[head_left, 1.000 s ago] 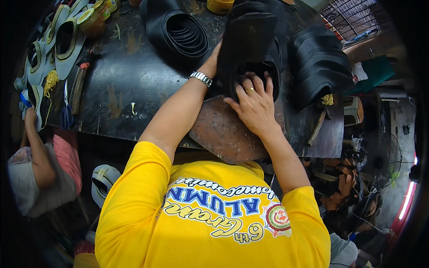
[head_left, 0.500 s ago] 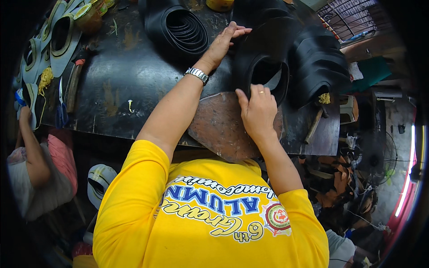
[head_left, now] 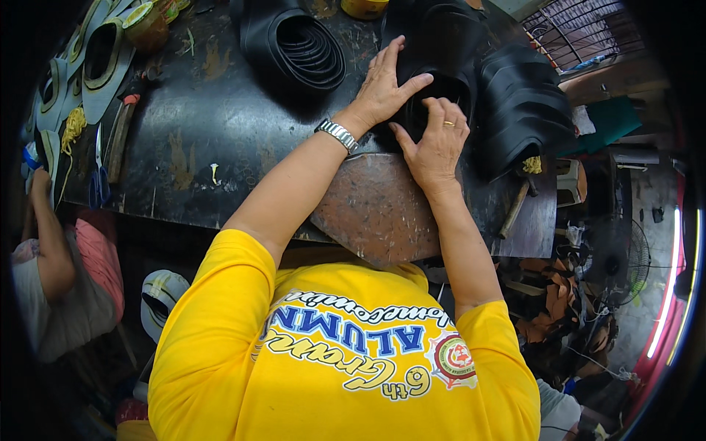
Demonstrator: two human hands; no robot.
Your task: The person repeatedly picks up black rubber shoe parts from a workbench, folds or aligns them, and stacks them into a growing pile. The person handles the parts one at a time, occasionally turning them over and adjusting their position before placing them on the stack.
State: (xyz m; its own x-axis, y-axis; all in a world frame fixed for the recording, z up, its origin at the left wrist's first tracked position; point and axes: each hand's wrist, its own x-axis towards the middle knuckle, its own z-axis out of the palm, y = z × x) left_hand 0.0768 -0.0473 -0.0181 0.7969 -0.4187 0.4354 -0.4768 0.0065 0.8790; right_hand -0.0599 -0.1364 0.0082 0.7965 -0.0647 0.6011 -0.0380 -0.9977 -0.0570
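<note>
Black shoe uppers (head_left: 471, 92) lie stacked in front of me, an opening facing my side. My left hand (head_left: 381, 87) rests along their left side, fingers stretched and thumb reaching over the opening. At the near rim is my right hand (head_left: 438, 145), its fingers bent and thumb spread, with a gap between them; both hands look open. Whether the right fingertips press on the rim is hard to see. Below the hands a worn brown board (head_left: 371, 209) sits at the table's near edge. Left of my left hand stands another nested stack of black uppers (head_left: 283, 51).
More black uppers (head_left: 523, 103) fan out at the right, beside a hammer (head_left: 517, 206). Blue-handled scissors (head_left: 100, 180), a second hammer (head_left: 121, 136) and light grey uppers (head_left: 103, 70) lie on the left of the dark table (head_left: 198, 140). A co-worker's arm (head_left: 51, 228) is at far left.
My left hand has shifted right and turned, its thumb now over the opening. My right hand has moved forward from the near rim, its fingers spreading.
</note>
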